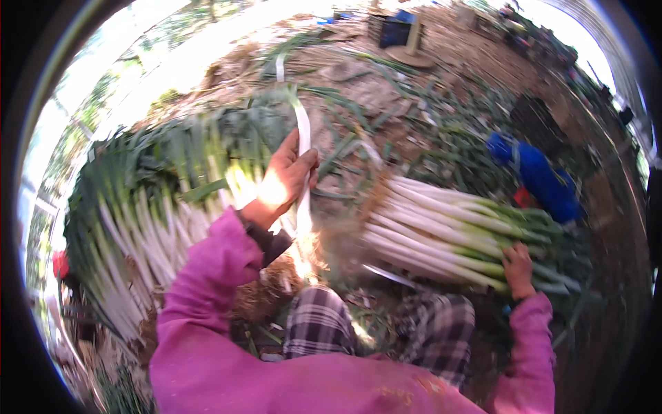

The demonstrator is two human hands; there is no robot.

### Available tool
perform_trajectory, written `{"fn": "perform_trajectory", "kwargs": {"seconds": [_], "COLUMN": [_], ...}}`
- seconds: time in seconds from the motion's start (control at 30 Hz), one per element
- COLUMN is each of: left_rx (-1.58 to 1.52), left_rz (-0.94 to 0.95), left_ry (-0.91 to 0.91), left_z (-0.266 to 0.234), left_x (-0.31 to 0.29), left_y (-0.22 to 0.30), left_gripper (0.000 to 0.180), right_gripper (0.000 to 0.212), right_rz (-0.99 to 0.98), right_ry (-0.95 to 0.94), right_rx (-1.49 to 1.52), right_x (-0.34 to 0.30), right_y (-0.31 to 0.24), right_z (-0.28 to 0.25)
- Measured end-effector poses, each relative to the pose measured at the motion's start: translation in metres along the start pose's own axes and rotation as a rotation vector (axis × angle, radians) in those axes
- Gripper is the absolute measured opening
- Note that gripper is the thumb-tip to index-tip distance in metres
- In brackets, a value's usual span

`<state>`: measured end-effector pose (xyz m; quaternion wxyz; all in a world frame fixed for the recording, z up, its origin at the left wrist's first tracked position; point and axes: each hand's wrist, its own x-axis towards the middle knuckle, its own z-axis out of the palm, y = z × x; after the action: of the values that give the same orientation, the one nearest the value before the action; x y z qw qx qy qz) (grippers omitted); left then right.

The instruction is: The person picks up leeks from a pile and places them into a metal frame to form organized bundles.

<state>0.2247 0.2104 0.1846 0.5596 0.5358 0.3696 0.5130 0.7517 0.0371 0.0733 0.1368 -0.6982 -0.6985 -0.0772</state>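
My left hand (286, 172) is closed around a single leek (304, 131), held upright with its white shank between thumb and fingers. To its left, a long row of leeks (155, 214) leans with green tops away from me and white ends nearer. On my right lies a pile of leeks (441, 221), roots to the left and green leaves to the right. My right hand (518, 270) grips at the pile's near edge, its fingers curled over a leek where white turns green. The area beside the root ends is blurred.
Loose leaves (448, 114) litter the ground beyond the pile. A blue bundle (538, 176) lies at the right, and a dark crate (396, 31) stands at the back. A thin shiny strip (389, 276) lies before my plaid-covered knees (321, 321).
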Motion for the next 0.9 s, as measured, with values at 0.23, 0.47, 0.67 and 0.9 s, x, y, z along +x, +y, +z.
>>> {"fn": "perform_trajectory", "kwargs": {"seconds": [0.23, 0.47, 0.67, 0.9], "left_rx": [0.705, 1.267, 1.136, 1.084], "left_rz": [0.668, 0.696, 0.639, 0.637], "left_ry": [-0.503, -0.971, -0.7, -0.659], "left_z": [0.129, 0.175, 0.189, 0.187], "left_x": [-0.023, -0.005, -0.019, -0.013], "left_y": [-0.031, -0.141, -0.186, -0.195], "left_gripper": [0.06, 0.047, 0.046, 0.04], "right_gripper": [0.021, 0.03, 0.03, 0.036], "right_rz": [0.022, -0.067, -0.019, -0.163], "right_ry": [0.038, 0.09, 0.273, 0.027], "right_rx": [0.05, -0.018, -0.043, 0.016], "right_x": [-0.011, -0.056, -0.07, -0.017], "right_y": [0.005, -0.01, 0.005, -0.009], "right_z": [-0.006, -0.032, -0.074, -0.058]}}
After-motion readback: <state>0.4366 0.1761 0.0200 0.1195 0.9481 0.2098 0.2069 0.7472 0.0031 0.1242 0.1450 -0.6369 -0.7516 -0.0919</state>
